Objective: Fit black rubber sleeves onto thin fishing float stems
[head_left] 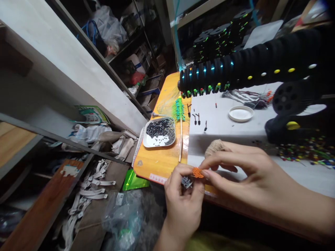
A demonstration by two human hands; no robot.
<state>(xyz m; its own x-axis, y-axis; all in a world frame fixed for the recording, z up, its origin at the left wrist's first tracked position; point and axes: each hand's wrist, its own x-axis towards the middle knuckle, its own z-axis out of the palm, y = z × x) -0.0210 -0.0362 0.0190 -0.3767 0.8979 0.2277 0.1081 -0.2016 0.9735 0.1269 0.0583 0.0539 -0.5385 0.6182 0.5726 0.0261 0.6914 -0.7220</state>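
By the front edge of the yellow table (151,161), the left hand (184,200) is curling tightly around a grey cluster (186,182), the right hand (243,170) is pinching an orange cluster (198,172) at the left fingertips, and a white dish (151,141) is holding small black pieces (158,129).

Gray bundle (186,182) partly hidden, right forearm (310,205) cut off

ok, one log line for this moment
left hand: holding grey cluster | right hand: touching orange cluster | white tray: black pieces, on yellow table
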